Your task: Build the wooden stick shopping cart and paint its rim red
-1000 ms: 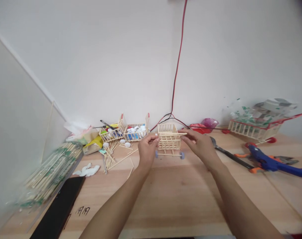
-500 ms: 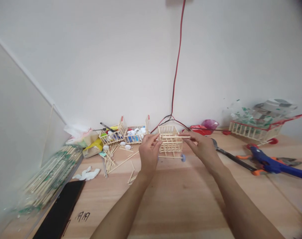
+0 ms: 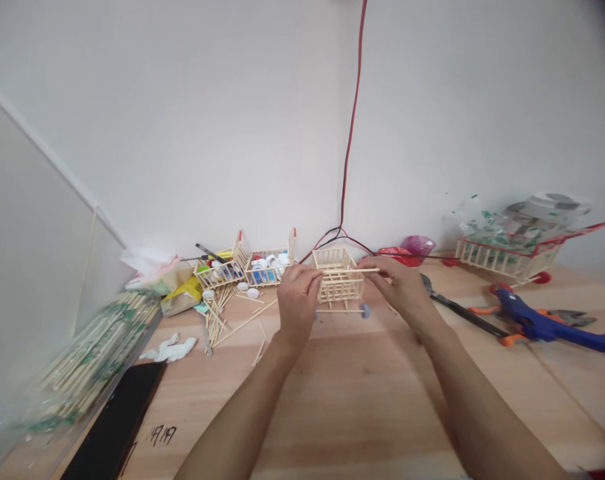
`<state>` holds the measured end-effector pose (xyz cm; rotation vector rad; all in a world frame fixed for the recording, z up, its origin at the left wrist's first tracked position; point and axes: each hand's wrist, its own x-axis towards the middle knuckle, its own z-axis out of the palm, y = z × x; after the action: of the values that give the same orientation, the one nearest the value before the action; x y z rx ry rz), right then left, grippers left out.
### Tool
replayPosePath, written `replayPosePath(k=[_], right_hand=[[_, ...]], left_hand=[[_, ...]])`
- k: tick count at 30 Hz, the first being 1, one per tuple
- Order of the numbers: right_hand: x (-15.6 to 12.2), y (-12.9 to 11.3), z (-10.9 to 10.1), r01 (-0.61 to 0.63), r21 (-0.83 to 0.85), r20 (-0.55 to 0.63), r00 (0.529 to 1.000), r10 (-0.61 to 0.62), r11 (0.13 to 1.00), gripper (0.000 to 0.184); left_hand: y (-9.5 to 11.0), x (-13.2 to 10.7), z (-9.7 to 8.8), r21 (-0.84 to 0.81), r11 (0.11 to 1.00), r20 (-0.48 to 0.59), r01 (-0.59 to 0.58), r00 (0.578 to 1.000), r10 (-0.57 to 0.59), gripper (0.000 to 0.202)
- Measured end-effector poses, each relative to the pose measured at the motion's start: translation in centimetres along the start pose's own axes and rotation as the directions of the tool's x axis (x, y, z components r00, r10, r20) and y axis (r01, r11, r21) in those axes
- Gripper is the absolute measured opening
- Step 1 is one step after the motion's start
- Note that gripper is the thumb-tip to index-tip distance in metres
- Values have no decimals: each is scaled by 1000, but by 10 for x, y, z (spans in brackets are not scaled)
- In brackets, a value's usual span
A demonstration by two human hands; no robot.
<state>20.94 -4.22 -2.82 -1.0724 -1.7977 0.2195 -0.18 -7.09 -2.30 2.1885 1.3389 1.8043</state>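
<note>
A small cart made of wooden sticks [image 3: 340,291] stands on the table between my hands, with a bluish wheel [image 3: 365,311] at its lower right. Across its near upper side lies a thin wooden stick [image 3: 350,271], held level. My left hand [image 3: 298,297] pinches the stick's left end between thumb and fingers. At the other end, my right hand [image 3: 395,283] has its fingertips closed on the stick. Whether the stick touches the cart's rim I cannot tell. The cart's left wheel is mostly hidden behind my left hand.
Two small stick carts [image 3: 270,267] filled with caps stand left, near loose sticks [image 3: 220,319]. A blue glue gun [image 3: 537,323] and pliers [image 3: 572,317] lie right, before a red-trimmed cart [image 3: 507,261]. Bagged sticks [image 3: 95,353] and a black phone-like slab [image 3: 120,420] lie left.
The whole view has shifted slightly. My hands keep hold of the stick above the cart, and the left fingers look more closed around its end.
</note>
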Motion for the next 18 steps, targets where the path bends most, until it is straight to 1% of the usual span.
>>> replayPosePath(k=[3, 7, 9, 11, 13, 15, 18], right_hand=[[0, -3, 0, -7, -8, 1, 1000, 7, 1000, 23], [1, -9, -3, 72, -37, -44, 996, -74, 997, 20], [1, -11, -4, 92, -57, -58, 994, -95, 994, 19], [0, -11, -3, 86, -68, -68, 994, -90, 994, 18], [0, -10, -2, 73, -70, -73, 994, -79, 995, 18], [-1, -10, -1, 66, -74, -68, 995, -71, 995, 18], [-1, -10, 0, 77, -84, -67, 994, -83, 993, 19]], left_hand=[[-1, -1, 1, -21, 1000, -2, 9, 1000, -9, 14], [1, -2, 2, -123, 989, -7, 77, 997, -79, 16], [3, -2, 2, -190, 968, -8, 163, 986, -168, 17], [5, -3, 1, -255, 927, -8, 275, 958, -286, 24], [8, -4, -1, -289, 888, -5, 358, 927, -376, 31], [10, -5, -2, -288, 879, -9, 380, 917, -400, 30], [10, -7, -1, -282, 890, -7, 359, 926, -376, 23]])
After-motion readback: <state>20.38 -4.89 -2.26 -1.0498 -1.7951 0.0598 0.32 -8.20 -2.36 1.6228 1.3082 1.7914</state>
